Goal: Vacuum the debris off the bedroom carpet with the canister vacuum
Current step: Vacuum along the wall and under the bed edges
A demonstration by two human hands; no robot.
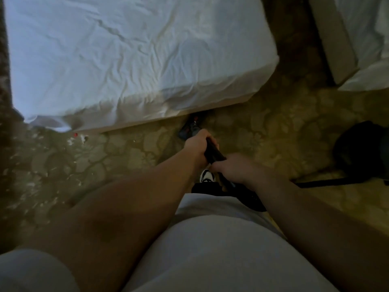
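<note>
Two hands hold the black vacuum wand (213,153). The left hand (199,144) is farther out, and its fingers (207,135) are curled tight round the wand. The right hand (233,167) is closer to the body. Its fingers (217,166) are curled round the wand's near end too. The two hands are almost touching.

Just past the left fingers sits the vacuum head (190,128). It is dark with small red bits, and it is blurry. It rests on the carpet (263,127), right up against the bottom edge of the bed (126,60). The bed has a crumpled white sheet and fills the space beyond the fingers.

Well off to the left of the left fingers lies the debris (81,138), small white scraps and one red bit, close to the corner of the bed. More pale scraps (31,182) are spread over the carpet farther left and nearer the person.

Well off to the right of the right fingers sits the dark canister (362,152) on the carpet. A black hose (324,183) runs from it toward the right wrist.

Just under both sets of fingers, between the arms, a white and black shoe (207,175) stands on the carpet.

Far beyond the right fingers, in the top corner, is part of a second bed (362,39). The carpet is brown and gold with a leafy pattern.
</note>
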